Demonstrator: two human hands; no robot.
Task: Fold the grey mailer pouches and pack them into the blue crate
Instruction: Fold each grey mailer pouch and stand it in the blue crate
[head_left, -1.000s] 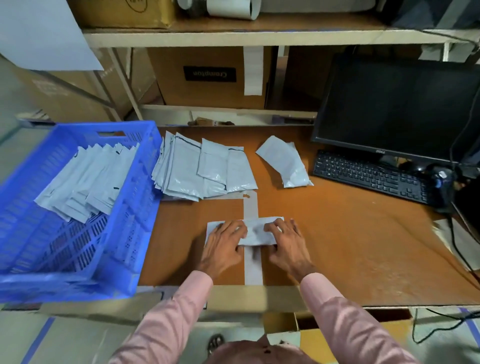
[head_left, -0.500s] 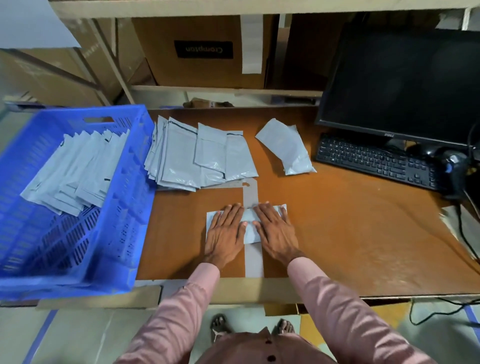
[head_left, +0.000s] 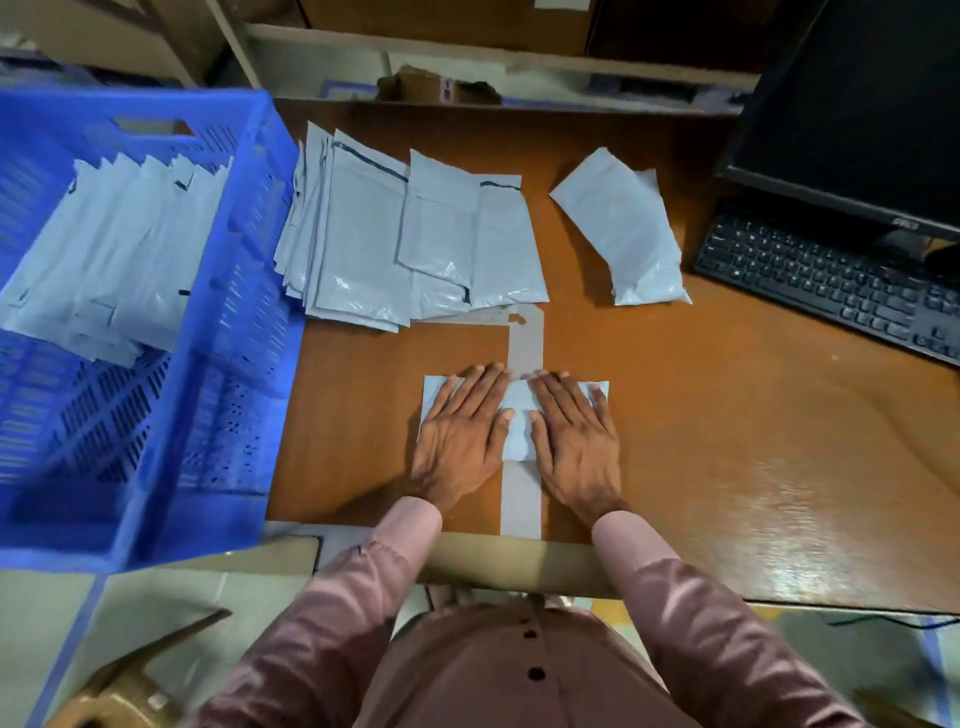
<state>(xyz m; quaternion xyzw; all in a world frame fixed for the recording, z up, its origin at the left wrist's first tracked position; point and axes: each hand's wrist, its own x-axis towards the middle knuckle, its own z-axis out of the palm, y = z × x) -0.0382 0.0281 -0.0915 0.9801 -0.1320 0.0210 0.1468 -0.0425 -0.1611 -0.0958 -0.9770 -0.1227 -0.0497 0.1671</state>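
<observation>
- A good batch is already done: a row of folded pouches (head_left: 104, 260) lies overlapped inside the crate (head_left: 249, 291), leaning toward its far left side.
- Plenty is left, by the look of it — a stack (head_left: 363, 249) of flat, unfolded pouches sits on the counter (head_left: 727, 415) just beside the crate's right wall, and one loose pouch (head_left: 623, 234) lies apart, near the keyboard (head_left: 831, 280).
- The pouch (head_left: 517, 415) in work is at the near middle of the counter, lying across a pale strip of tape (head_left: 522, 493) that runs toward the person.
- Both hands lie flat on top of it. The left hand (head_left: 462, 431) covers its left half, the right hand (head_left: 574, 431) its right half, and only a narrow band of grey shows between the thumbs.
- The fingers (head_left: 483, 387) of both hands are straight and slightly spread, pointing away from the person; they press down and clamp on nothing. The pouch is under the palms, not pinched.
- I'd judge this to be the flattening of a fold — the crease being pressed in. This pouch is not yet in the crate, which stands well off to the left of the hands.
- Whether a further fold is needed I cannot tell; the hands hide most of it.
</observation>
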